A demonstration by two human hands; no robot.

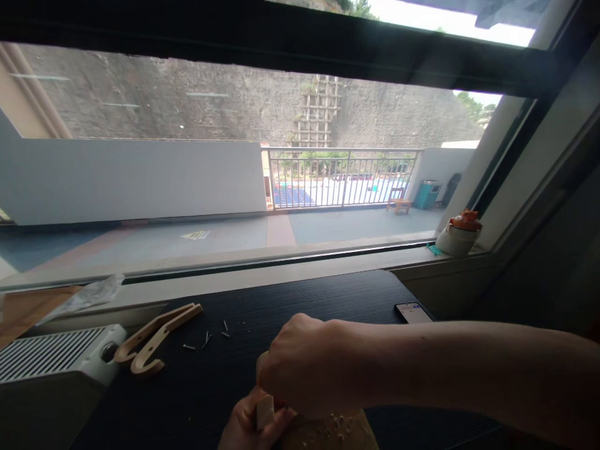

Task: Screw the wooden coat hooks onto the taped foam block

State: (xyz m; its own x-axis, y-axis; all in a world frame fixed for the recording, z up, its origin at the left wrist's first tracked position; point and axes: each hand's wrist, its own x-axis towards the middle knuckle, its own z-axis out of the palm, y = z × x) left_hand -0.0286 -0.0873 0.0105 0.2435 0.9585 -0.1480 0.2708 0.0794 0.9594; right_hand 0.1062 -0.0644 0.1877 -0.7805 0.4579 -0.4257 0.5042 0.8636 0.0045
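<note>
My left hand [248, 420] is low in the view, its fingers closed around a pale wooden piece [265, 412] whose squared end shows. Directly above it, my right hand [300, 362] is closed in a fist, with the forearm reaching in from the right. What the right fingers grip is hidden. Under and beside the hands is a brown surface [323, 434] dotted with small pale bits. To the left, two wooden pieces with hooked ends [164, 340] lie on the black table [225, 369]. Several metal screws [206, 339] are scattered between them and my hands.
A phone [413, 312] rests near the table's right edge. On the windowsill stands a white jar with an orange top [459, 234]. A white slatted radiator [60, 353] is at the left, with clear plastic [94, 294] above it. Outside are a balcony railing and a wooden chair [398, 201].
</note>
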